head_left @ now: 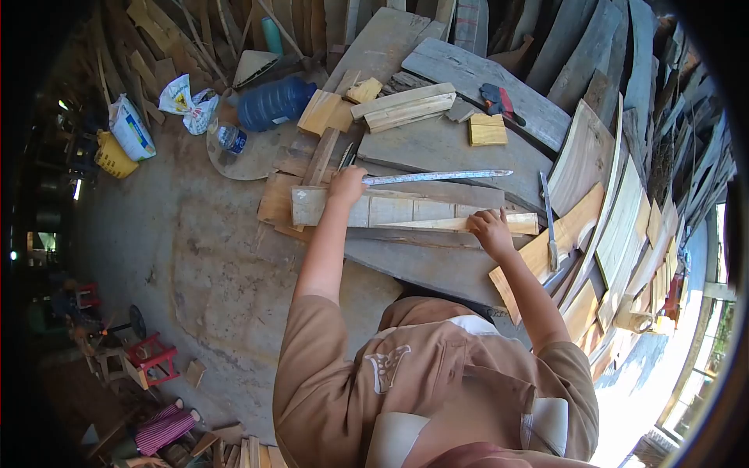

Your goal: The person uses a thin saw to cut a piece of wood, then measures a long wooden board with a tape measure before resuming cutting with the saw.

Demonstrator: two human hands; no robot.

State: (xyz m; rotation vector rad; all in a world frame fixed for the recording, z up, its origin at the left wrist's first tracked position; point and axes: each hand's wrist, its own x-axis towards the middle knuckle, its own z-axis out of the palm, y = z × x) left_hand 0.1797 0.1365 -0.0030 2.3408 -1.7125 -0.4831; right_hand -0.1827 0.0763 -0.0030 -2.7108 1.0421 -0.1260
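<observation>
My left hand (pixel 347 186) is closed around the left end of a long narrow flat bar (pixel 437 178), whitish-blue and worn, its far end pointing right. Below that bar lies a pale wooden board (pixel 390 210) with several lines across it. My right hand (pixel 491 232) has its fingers bent over a thin tapered wood strip (pixel 437 225) along the board's near edge, gripping it near its wider right end. Right of that hand, a long slim metal tool (pixel 548 218) lies apart on the wood.
Wood blocks (pixel 488 130) and stacked slats (pixel 406 108) sit behind the board. A red-black glove (pixel 501 103) lies on a grey plank (pixel 488 82). At the left are a blue water jug (pixel 275 103), a plastic bottle (pixel 231 139) and bags (pixel 131 129). Planks (pixel 616 226) lean at the right.
</observation>
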